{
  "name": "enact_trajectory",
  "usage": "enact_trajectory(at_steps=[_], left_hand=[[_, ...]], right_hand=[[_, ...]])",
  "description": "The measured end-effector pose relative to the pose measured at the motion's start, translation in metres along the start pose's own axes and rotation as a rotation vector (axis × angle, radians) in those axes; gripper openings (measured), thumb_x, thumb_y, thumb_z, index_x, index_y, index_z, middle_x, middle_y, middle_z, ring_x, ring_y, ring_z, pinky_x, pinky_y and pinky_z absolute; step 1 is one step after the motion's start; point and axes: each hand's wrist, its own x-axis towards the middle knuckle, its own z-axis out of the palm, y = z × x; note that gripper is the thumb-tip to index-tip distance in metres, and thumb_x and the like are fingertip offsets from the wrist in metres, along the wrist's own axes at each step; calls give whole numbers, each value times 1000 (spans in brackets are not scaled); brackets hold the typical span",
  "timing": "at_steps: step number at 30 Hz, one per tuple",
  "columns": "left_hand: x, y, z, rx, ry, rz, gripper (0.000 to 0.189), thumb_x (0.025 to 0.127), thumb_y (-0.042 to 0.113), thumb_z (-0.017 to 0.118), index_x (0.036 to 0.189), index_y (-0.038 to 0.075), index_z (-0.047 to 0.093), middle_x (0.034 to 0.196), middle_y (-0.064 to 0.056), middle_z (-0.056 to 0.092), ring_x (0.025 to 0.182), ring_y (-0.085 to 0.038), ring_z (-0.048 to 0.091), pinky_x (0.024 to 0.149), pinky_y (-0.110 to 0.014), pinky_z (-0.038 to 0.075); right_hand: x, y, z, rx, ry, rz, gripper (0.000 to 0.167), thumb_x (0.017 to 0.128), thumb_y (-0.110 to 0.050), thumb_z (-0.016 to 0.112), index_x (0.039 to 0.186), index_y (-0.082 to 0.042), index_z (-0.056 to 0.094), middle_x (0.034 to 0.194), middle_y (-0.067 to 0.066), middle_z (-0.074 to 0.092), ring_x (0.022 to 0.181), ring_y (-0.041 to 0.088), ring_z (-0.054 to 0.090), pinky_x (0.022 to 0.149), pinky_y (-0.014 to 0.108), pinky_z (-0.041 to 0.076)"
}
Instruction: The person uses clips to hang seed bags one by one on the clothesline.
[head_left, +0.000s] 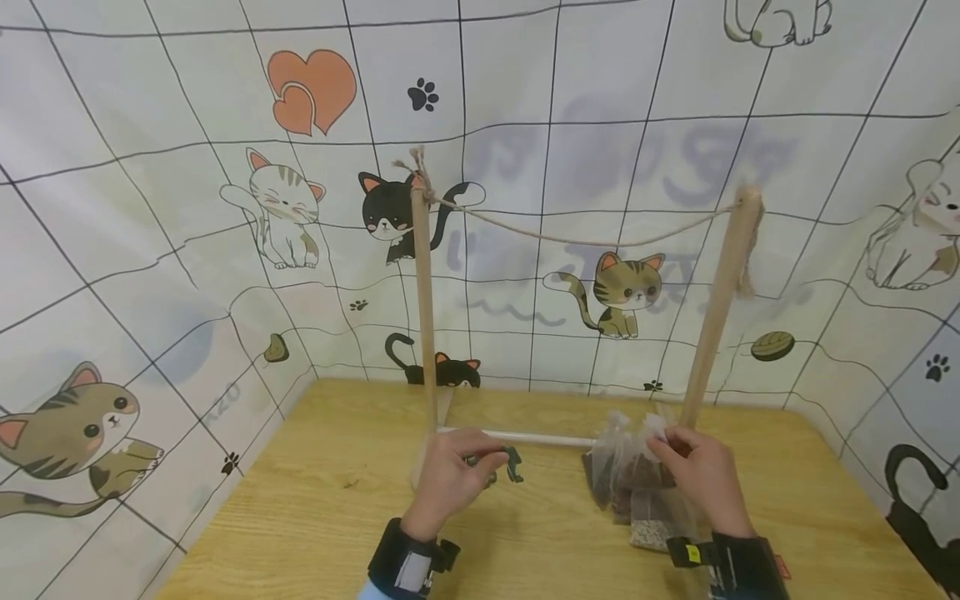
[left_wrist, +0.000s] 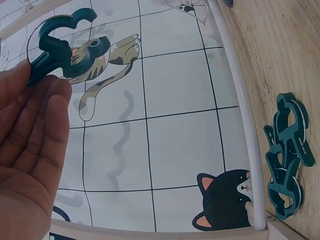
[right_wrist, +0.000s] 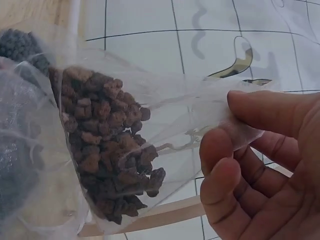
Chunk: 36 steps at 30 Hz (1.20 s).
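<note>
Between thumb and fingers, my left hand (head_left: 457,475) pinches a green plastic clip (left_wrist: 65,47) by its handle end, its curved jaws pointing up and away from the hand. More green clips (left_wrist: 287,155) lie on the table beneath that hand. The right hand (head_left: 701,471) pinches the gathered top of a clear plastic bag (right_wrist: 175,115). Reddish-brown stone chunks (right_wrist: 105,140) fill the bag's lower end. Beside it are other clear bags, one with dark pellets (right_wrist: 22,50) and one with pale grains (head_left: 651,532).
A wooden frame has a left post (head_left: 424,308) and a right post (head_left: 720,308). A slack string (head_left: 585,240) runs between their tops. A white bar (head_left: 532,437) crosses low on the wooden table (head_left: 300,500). Behind hangs a cat-print cloth (head_left: 510,333).
</note>
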Motion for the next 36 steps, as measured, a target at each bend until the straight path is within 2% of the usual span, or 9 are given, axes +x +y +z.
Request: enact_trajectory(at_steps=[7,10,13,16,21,22,27,31,36], left_hand=[[0,1,-3,27,36,18,8,83,-1,82,87,5,82,78,-2,76,62,-5,62,53,-28,54],[4,5,-8,39,27,43,8,83,-2,82,88,4,81,80,-4,77,65,-7,65,56,-27,57],[15,12,-18,62,10,77,7,84,-2,80,90,2,80,81,-7,77,67,-9,68,58,-27,58],[35,22,-33,82,6,139,8,83,-4,79,89,0,79,81,-9,77,66,-12,68,59,-25,58],[76,41,-60,111,32,287,7,80,-9,79,85,-4,78,78,-13,76,58,-18,65,55,-22,54],[84,46,-65,120,34,299,7,81,-8,79,86,-4,78,78,-14,76,58,-18,65,54,-22,54],[123,72,-93,164,35,291,8,82,-5,81,90,-3,79,86,-15,78,65,-21,71,60,-23,56],[153,90,-111,220,69,300,9,83,-4,81,92,-4,80,88,-16,78,66,-23,70,63,-22,54],[186,107,-126,293,125,309,10,83,-3,82,92,-5,80,85,-17,77,68,-27,72,64,-19,52]], right_hand=[[-4,-16,6,70,63,-97,15,90,-6,78,81,-7,67,71,-1,61,61,2,47,54,23,41],[-3,-26,11,115,36,-129,19,91,-6,77,79,-8,63,69,-2,56,59,3,45,54,23,38],[1,-36,15,171,-23,-124,15,94,-9,75,82,-8,65,69,-2,58,59,4,49,52,24,41],[9,-48,19,231,-78,-132,11,96,-10,72,87,-7,68,69,1,62,58,7,54,51,25,44],[29,-72,25,384,-149,-195,9,98,-8,70,89,-5,67,70,7,65,60,16,60,54,28,52],[33,-77,26,428,-165,-203,9,98,-8,70,90,-4,68,71,8,66,61,17,62,55,29,54],[54,-102,26,595,-235,-232,13,100,-11,69,98,3,69,77,16,68,68,21,67,62,34,59],[69,-123,25,645,-263,-256,16,101,-11,68,101,4,69,80,18,68,71,23,68,65,35,60],[83,-150,24,679,-264,-291,15,100,-10,67,102,5,69,83,16,69,72,21,68,65,34,60]])
